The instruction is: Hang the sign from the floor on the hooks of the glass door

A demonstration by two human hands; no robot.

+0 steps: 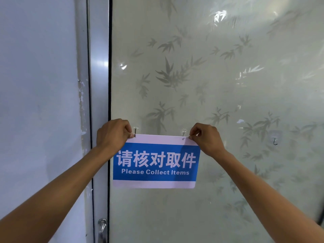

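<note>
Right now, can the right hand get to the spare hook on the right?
Probably yes. The spare hook sits bare on the glass, just right of the right hand, but that hand is pinching the sign.

Blue-banded white rectangular plastic sign (pixel 156 161) with white lettering; behind the sign, pale grey-green frosted glass door (pixel 219 76) patterned with grey bamboo leaves; left of the sign, black door-edge strip (pixel 110 67).

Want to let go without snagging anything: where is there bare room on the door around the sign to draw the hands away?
Crowded along the sign top edge: left hand, right hand, two clear hooks. Free: glass door above, below the sign, and between the right hand and spare hook.
</note>
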